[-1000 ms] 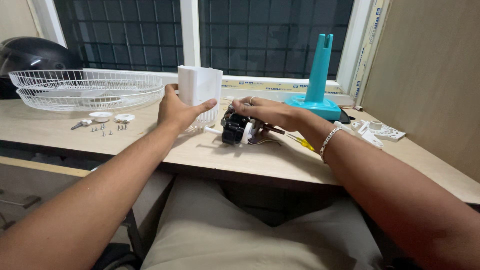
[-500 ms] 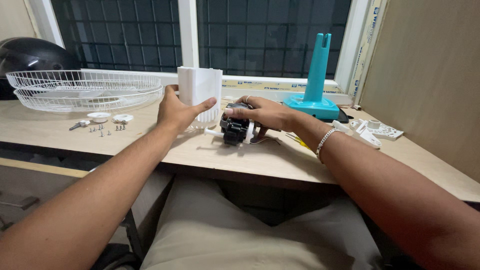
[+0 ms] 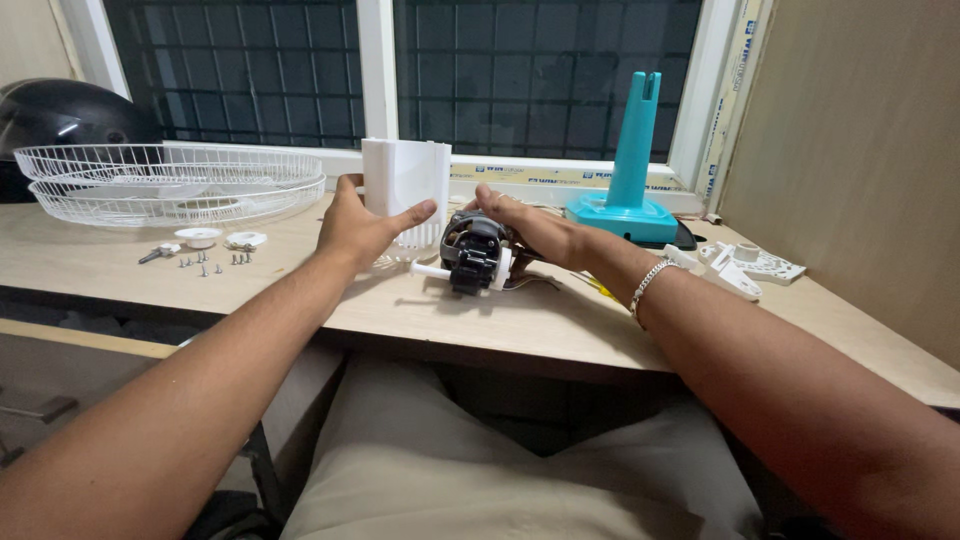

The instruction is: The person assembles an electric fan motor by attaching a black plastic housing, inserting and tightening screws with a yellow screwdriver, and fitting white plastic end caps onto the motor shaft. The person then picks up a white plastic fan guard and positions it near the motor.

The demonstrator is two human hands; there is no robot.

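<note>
My left hand (image 3: 358, 225) grips the lower side of a white ribbed plastic housing (image 3: 405, 190) that stands upright on the wooden table (image 3: 480, 315). Just right of it lies a black fan motor (image 3: 472, 253) with a white shaft pointing left. My right hand (image 3: 530, 225) rests over the back and top of the motor, fingers curled on it and lifting it slightly. A ring and a chain bracelet show on that hand and wrist.
Two white wire fan guards (image 3: 170, 180) are stacked at the far left beside a black helmet (image 3: 60, 115). Loose screws and white caps (image 3: 205, 250) lie near them. A teal fan stand (image 3: 632, 165) and white plastic parts (image 3: 750, 265) sit right.
My right hand has drawn back over the motor, baring its top and tilting it up. The white housing has shifted slightly right in my left hand.
</note>
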